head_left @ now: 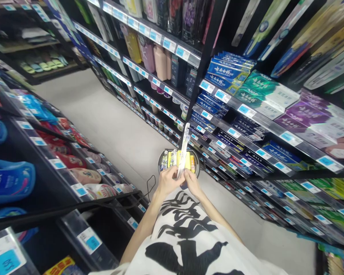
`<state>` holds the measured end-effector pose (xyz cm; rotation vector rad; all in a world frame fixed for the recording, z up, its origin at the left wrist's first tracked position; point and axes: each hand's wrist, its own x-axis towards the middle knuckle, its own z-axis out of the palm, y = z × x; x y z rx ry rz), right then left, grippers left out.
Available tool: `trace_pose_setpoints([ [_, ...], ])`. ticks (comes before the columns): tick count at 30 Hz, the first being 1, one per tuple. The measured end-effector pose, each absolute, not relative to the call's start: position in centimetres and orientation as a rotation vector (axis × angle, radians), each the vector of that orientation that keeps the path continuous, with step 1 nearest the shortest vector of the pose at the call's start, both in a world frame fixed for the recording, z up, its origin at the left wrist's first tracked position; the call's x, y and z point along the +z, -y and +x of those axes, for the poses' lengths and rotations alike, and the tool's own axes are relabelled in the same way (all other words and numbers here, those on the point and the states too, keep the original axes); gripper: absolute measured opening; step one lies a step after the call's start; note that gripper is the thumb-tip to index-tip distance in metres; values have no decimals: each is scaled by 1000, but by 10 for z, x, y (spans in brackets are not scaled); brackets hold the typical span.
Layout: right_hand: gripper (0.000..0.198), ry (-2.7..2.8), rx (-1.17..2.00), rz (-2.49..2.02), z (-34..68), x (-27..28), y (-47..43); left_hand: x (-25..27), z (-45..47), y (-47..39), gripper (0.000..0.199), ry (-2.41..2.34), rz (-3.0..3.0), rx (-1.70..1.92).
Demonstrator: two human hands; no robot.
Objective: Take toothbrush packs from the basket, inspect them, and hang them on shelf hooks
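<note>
My left hand (168, 180) and my right hand (191, 182) meet in front of my chest. Both grip the lower end of a long, clear toothbrush pack (184, 147), which stands nearly upright and leans slightly right. Just beyond my hands sits a round dark basket (162, 157) holding several yellow and white packaged items. My shirt is white with black brush-stroke print.
I stand in a narrow shop aisle with a pale floor (109, 122). Toothpaste boxes (229, 72) and bottles (160, 61) fill the black shelves on the right. Bagged goods and blue detergent bottles (8, 179) line the left shelves. A black cable (150, 187) hangs near my left forearm.
</note>
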<state>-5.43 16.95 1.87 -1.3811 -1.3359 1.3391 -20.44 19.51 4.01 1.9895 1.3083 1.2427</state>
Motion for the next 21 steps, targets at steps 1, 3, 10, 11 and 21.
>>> trace_pose_setpoints([
  [1, 47, 1331, 1334, -1373, -55, 19, -169, 40, -205, -195, 23, -1312, 1978, 1225],
  [3, 46, 1306, 1319, -1366, -55, 20, -169, 39, -205, -195, 22, -1321, 1943, 1185],
  [10, 41, 1131, 1250, -1394, -55, 21, -168, 38, -207, -195, 19, -1286, 1806, 1036],
  [11, 41, 1112, 1245, -1394, -55, 22, -168, 37, -207, -196, 19, -1275, 1793, 1025],
  [21, 42, 1029, 1184, -1430, -56, 24, -169, 34, -207, -198, 26, -1206, 1723, 946],
])
